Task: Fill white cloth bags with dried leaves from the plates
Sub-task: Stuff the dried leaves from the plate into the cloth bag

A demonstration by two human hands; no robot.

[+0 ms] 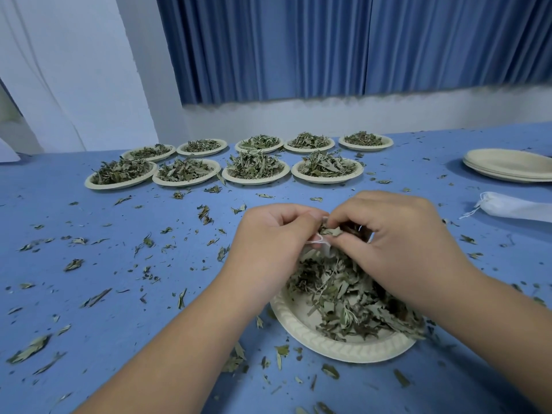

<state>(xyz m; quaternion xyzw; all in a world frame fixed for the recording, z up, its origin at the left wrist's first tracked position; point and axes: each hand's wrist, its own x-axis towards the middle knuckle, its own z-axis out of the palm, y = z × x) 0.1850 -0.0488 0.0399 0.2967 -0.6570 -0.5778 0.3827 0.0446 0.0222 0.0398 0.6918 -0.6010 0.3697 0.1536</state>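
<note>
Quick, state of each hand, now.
Left hand: closed, pinching the white cloth bag by its edge.
Right hand: closed, pinching dried leaves at the bag's mouth.

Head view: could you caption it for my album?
Left hand and right hand stuff dried leaves into a white cloth bag above a plate.

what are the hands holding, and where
Left hand pinches the small white cloth bag at its drawstring mouth; right hand pinches dried green leaves at that mouth.
</note>
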